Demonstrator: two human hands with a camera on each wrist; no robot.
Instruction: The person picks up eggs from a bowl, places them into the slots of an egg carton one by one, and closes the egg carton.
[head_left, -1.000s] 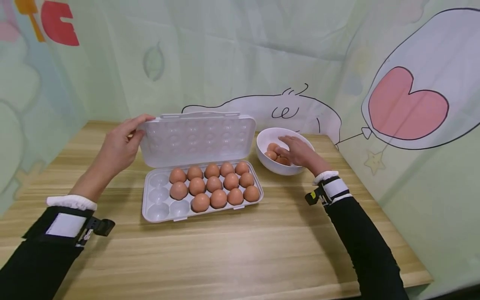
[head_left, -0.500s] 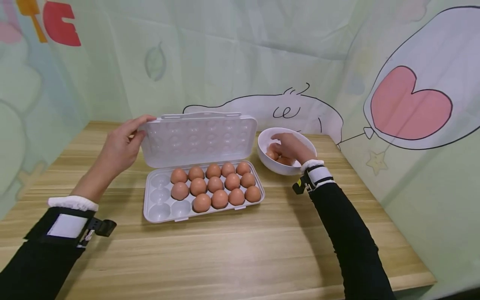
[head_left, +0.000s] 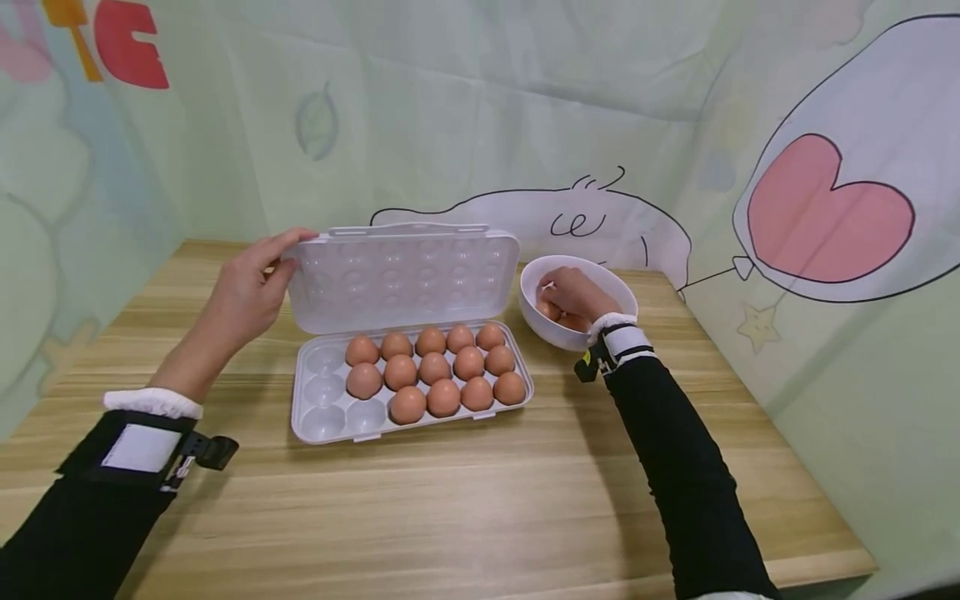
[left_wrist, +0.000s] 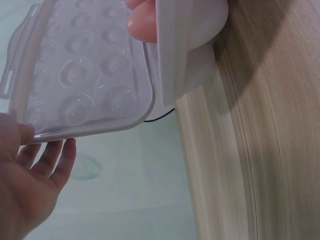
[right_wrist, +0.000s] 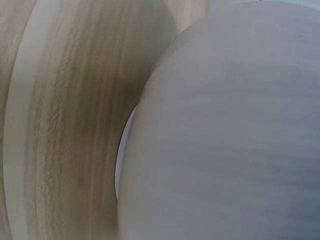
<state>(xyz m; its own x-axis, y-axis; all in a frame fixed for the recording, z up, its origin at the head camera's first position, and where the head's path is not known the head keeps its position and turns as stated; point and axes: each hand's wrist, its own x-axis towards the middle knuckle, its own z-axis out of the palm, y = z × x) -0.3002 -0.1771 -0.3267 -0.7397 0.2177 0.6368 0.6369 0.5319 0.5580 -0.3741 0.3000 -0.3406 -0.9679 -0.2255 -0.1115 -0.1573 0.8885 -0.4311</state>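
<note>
My left hand [head_left: 251,287] pinches the upper left corner of the raised clear lid [head_left: 405,283] of a plastic egg box; in the left wrist view the thumb [left_wrist: 22,134] lies on the lid's inner side, the other fingers behind it. Brown eggs [head_left: 435,367] fill most cups of the box's base [head_left: 337,437], and several cups at the left are bare. My right hand [head_left: 573,292] reaches down into a white bowl [head_left: 558,333], fingers curled round a brown egg [head_left: 547,310]. Another egg [head_left: 574,322] shows beneath that hand. The right fingertips are partly hidden.
The wooden table [head_left: 465,508] carries the box and the bowl, which stands just right of the box. A printed cloth [head_left: 450,108] hangs behind and at both sides. In the right wrist view the bowl's outer wall [right_wrist: 225,125] fills most of the frame.
My right hand has gone from spread over the bowl to deeper inside it, shifting left, its fingers closing round an egg. The left hand still holds the lid up.
</note>
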